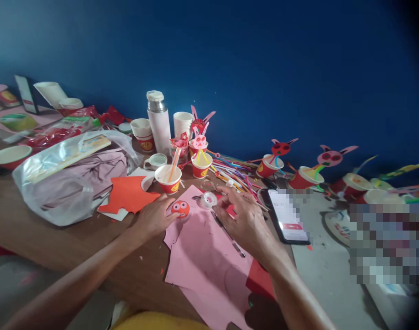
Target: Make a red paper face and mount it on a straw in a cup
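Observation:
Between the thumb and fingers of my left hand (156, 214) is a small round orange paper face (181, 209) with two drawn eyes. It is held low above the edge of a pink paper sheet (202, 261). My right hand (245, 217) hovers over the sheet's right side, its thumb and forefinger apart. Those fingertips are close to a clear round roll of tape (208, 200); whether they touch it I cannot tell. A dark pen (231, 236) lies on the pink sheet just below this hand. Left of my left hand is a cut orange sheet (132, 195).
Behind the hands stand a paper cup (168, 181) with a straw, a white thermos (159, 126) and stacked cups (182, 123). Colored pipe cleaners (235, 172) spread behind my right hand. A phone (287, 217) lies at right, a plastic bag (72, 178) at left. Cups with paper animal heads line the wall.

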A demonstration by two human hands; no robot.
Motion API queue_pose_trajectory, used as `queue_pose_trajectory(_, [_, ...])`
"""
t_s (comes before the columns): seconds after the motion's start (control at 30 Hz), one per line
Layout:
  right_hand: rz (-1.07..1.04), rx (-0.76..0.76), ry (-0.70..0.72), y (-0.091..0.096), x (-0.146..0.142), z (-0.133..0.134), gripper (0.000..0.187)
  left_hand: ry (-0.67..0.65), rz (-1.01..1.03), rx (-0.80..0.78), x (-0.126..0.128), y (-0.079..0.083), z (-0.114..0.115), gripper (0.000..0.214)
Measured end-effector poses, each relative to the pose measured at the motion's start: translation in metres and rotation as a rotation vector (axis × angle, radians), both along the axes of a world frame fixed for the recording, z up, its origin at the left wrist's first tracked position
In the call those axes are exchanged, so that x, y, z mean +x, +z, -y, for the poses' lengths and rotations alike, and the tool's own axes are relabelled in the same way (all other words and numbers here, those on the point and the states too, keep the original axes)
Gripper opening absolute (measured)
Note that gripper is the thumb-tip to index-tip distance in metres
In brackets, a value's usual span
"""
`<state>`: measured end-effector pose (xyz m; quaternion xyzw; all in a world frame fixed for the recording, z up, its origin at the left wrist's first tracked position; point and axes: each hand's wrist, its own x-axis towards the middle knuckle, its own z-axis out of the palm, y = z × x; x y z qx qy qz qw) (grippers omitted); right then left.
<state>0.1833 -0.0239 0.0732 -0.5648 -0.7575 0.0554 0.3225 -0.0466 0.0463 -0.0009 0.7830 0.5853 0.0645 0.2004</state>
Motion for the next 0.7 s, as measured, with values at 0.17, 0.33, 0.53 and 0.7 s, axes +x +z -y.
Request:
queue_pose_trajectory(0.17, [0.011,-0.027,0.002,0.000,-0.002,0.000,0.027,-0.007,-0.024,-0.003,0.002,-0.001,0.000,0.047])
queue_pose_trajectory(0.33, [0.016,-0.086,0.021,-0.005,-0.004,-0.001,0.035,-0.046,-0.013,-0.035,0.002,0.004,0.002,0.043])
queue_pose_trajectory(0.53, [0.015,-0.133,0.042,-0.018,-0.007,-0.003,0.035,-0.065,0.063,-0.017,-0.001,0.004,0.001,0.035])
queue_pose_trajectory(0.7, [-0.021,-0.200,0.057,-0.024,-0.014,-0.007,0.033,-0.058,0.104,0.015,-0.001,-0.001,0.003,0.031])
